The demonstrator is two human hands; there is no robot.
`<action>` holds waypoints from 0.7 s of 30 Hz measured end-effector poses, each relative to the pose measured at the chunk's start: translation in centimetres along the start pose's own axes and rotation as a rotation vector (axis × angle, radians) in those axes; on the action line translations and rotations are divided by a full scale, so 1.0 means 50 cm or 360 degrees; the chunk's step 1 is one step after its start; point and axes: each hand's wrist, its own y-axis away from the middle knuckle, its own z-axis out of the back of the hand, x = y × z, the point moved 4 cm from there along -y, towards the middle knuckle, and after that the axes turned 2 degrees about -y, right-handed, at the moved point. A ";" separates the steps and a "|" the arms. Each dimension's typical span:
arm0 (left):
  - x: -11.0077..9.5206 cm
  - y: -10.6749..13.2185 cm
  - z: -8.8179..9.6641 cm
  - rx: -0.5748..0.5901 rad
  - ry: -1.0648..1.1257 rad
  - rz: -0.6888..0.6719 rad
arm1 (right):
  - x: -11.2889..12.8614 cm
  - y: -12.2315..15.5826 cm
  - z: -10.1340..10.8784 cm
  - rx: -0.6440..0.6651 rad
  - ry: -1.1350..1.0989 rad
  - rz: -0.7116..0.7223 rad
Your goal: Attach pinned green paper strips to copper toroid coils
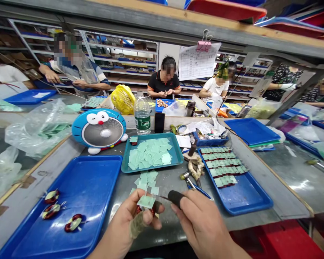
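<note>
My left hand [133, 221] is closed round a small wound coil with a pale green square board [146, 201] on top of it, low in the middle of the view. My right hand [202, 225] grips a thin tool with a black handle [175, 198]; its metal tip points at the board. Loose green boards [147, 180] lie on the grey table just beyond my hands. Three wound coils [52, 210] lie in the big blue tray [81, 187] on the left.
A teal tray [178, 158] holds several green boards. A blue tray [248, 198] on the right holds rows of assembled boards. Pliers [189, 178], a blue cartoon fan [99, 130], a water bottle [142, 115] and plastic bags [37, 126] stand around. Other people work across the bench.
</note>
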 end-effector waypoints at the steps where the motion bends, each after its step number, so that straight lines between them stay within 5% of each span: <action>1: -0.002 0.000 -0.002 0.0022 -0.0008 -0.0002 | 0.003 -0.003 0.002 0.0022 0.0014 0.0043; 8: -0.023 0.007 -0.012 0.0029 -0.0121 -0.0028 | 0.009 -0.021 0.014 0.0161 0.0137 0.0293; 21: -0.019 0.019 -0.006 -0.0099 -0.0688 -0.0081 | 0.029 -0.025 0.028 0.0173 0.0276 0.0428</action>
